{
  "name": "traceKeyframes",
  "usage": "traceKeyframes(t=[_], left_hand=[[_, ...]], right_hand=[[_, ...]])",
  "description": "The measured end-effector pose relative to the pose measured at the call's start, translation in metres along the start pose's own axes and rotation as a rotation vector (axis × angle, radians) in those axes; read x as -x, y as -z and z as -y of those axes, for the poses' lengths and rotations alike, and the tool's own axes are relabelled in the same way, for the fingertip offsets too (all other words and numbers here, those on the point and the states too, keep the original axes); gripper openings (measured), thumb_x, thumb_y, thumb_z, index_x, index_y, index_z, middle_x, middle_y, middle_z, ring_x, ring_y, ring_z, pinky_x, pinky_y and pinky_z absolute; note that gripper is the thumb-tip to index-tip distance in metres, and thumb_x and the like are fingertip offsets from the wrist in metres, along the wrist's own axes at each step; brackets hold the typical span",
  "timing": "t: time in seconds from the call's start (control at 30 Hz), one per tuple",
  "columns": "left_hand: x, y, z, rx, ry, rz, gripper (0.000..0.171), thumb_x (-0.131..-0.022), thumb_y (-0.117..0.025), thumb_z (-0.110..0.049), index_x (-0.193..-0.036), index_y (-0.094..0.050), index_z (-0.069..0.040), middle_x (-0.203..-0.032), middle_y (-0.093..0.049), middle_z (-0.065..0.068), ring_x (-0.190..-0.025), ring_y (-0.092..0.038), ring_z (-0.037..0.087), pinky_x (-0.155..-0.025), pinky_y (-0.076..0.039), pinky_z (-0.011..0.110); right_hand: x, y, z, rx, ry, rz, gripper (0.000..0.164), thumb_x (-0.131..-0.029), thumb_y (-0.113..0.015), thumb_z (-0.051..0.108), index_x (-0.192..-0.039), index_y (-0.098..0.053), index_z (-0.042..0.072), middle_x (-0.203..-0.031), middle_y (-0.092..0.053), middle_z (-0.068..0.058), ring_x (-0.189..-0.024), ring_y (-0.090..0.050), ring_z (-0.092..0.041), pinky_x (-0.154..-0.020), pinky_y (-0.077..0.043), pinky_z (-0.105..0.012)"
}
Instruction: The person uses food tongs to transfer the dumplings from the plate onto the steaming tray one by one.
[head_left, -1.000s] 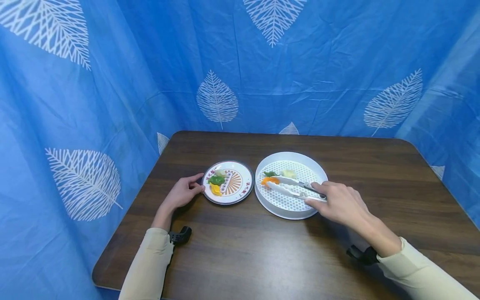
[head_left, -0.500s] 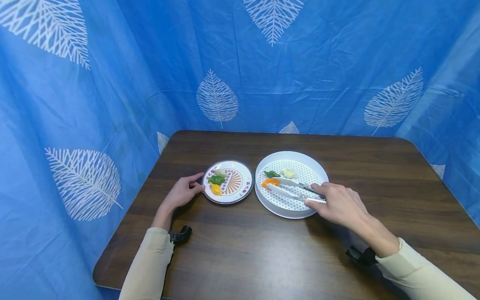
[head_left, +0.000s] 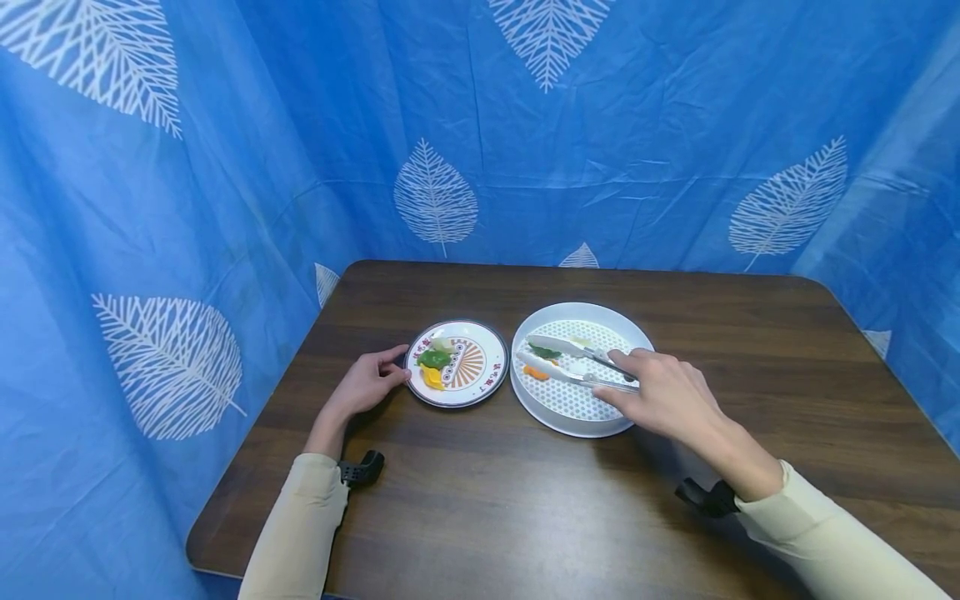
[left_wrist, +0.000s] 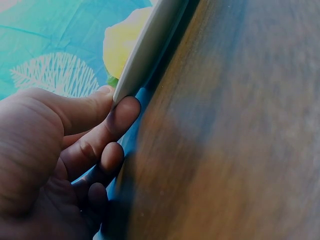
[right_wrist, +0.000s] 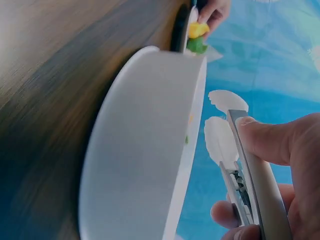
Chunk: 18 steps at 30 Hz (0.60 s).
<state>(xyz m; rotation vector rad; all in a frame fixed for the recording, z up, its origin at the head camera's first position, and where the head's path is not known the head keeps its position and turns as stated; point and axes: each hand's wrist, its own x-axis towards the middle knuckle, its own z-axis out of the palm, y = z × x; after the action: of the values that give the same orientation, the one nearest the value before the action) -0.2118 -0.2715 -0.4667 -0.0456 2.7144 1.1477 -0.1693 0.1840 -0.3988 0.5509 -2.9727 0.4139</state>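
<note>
My left hand (head_left: 365,383) pinches the rim of a patterned white plate (head_left: 487,375) between thumb and forefinger; the left wrist view shows the plate's edge (left_wrist: 142,60) in that pinch. On the plate lie a green piece (head_left: 435,358), a yellow piece (head_left: 432,377) and a pale one (head_left: 444,342), all soft-looking lumps. My right hand (head_left: 671,396) holds metal tongs (right_wrist: 265,195) with white tips, spread apart over a round white tray with a perforated base (head_left: 573,427). Inside it, an orange piece (head_left: 535,374) and a dark green piece (head_left: 551,353) show partly behind the tongs; a pale piece is mostly hidden.
Plate and tray stand side by side on a dark brown wooden table (head_left: 487,500). The tray's tall side wall (right_wrist: 140,140) fills much of the right wrist view. A blue curtain (head_left: 600,167) with white leaf prints hangs behind and to the left.
The tongs have come up off the orange piece and shifted slightly left and towards the back, over the green piece. The orange piece stays in the tray. My left hand keeps still.
</note>
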Motion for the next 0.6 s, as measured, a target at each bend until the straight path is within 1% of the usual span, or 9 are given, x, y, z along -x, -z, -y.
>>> traceKeyframes(t=[0.1, 0.17, 0.27, 0.3, 0.4, 0.5, 0.6], left_hand=[[0.0, 0.0, 0.0, -0.001, 0.002, 0.0, 0.06, -0.101, -0.067, -0.03, -0.156, -0.047, -0.018, -0.093, -0.067, 0.007, -0.086, -0.056, 0.024, -0.084, -0.045, 0.036], [0.0, 0.0, 0.0, 0.0, 0.006, 0.0, 0.061, -0.101, -0.067, -0.03, -0.156, -0.046, -0.018, -0.094, -0.067, 0.007, -0.087, -0.056, 0.024, -0.084, -0.045, 0.036], [0.0, 0.0, 0.0, -0.002, 0.011, 0.0, 0.061, -0.101, -0.068, -0.031, -0.156, -0.046, -0.019, -0.094, -0.067, 0.007, -0.087, -0.056, 0.024, -0.083, -0.045, 0.036], [0.0, 0.0, 0.0, -0.002, 0.011, 0.0, 0.061, -0.101, -0.068, -0.031, -0.156, -0.046, -0.019, -0.094, -0.067, 0.007, -0.086, -0.056, 0.024, -0.083, -0.045, 0.036], [-0.001, 0.0, 0.001, 0.0, 0.008, 0.003, 0.061, -0.101, -0.068, -0.031, -0.156, -0.046, -0.019, -0.092, -0.066, 0.007, -0.085, -0.056, 0.024, -0.082, -0.045, 0.036], [-0.003, -0.001, 0.002, 0.006, 0.01, 0.006, 0.061, -0.101, -0.068, -0.031, -0.157, -0.046, -0.019, -0.091, -0.066, 0.007, -0.084, -0.057, 0.025, -0.082, -0.045, 0.036], [-0.003, 0.0, 0.002, 0.006, 0.017, 0.003, 0.061, -0.101, -0.068, -0.031, -0.157, -0.046, -0.02, -0.092, -0.066, 0.007, -0.085, -0.057, 0.025, -0.082, -0.045, 0.036]], right_hand=[[-0.006, -0.003, 0.013, -0.011, 0.003, 0.01, 0.07, -0.09, -0.069, 0.06, -0.141, -0.064, 0.012, -0.131, -0.068, -0.022, -0.102, -0.069, -0.038, -0.075, -0.055, -0.052], [-0.011, -0.006, 0.022, -0.022, 0.003, 0.016, 0.07, -0.09, -0.068, 0.06, -0.142, -0.063, 0.013, -0.134, -0.067, -0.02, -0.111, -0.068, -0.04, -0.083, -0.054, -0.057], [-0.017, -0.01, 0.035, -0.043, 0.003, 0.023, 0.071, -0.089, -0.069, 0.06, -0.144, -0.062, 0.015, -0.136, -0.067, -0.018, -0.115, -0.066, -0.038, -0.087, -0.053, -0.058], [-0.019, -0.012, 0.04, -0.048, 0.005, 0.022, 0.071, -0.089, -0.07, 0.06, -0.144, -0.062, 0.015, -0.136, -0.068, -0.017, -0.115, -0.067, -0.037, -0.087, -0.053, -0.057], [-0.025, -0.017, 0.051, -0.051, 0.021, 0.015, 0.069, -0.087, -0.072, 0.059, -0.142, -0.065, 0.017, -0.127, -0.072, -0.013, -0.099, -0.068, -0.028, -0.078, -0.053, -0.048], [-0.03, -0.022, 0.06, -0.05, 0.046, 0.006, 0.066, -0.086, -0.073, 0.058, -0.138, -0.068, 0.018, -0.116, -0.074, -0.008, -0.086, -0.061, -0.021, -0.067, -0.047, -0.04], [-0.035, -0.027, 0.068, -0.054, 0.07, -0.002, 0.062, -0.086, -0.074, 0.057, -0.134, -0.07, 0.019, -0.106, -0.074, -0.004, -0.081, -0.057, -0.018, -0.063, -0.045, -0.037]])
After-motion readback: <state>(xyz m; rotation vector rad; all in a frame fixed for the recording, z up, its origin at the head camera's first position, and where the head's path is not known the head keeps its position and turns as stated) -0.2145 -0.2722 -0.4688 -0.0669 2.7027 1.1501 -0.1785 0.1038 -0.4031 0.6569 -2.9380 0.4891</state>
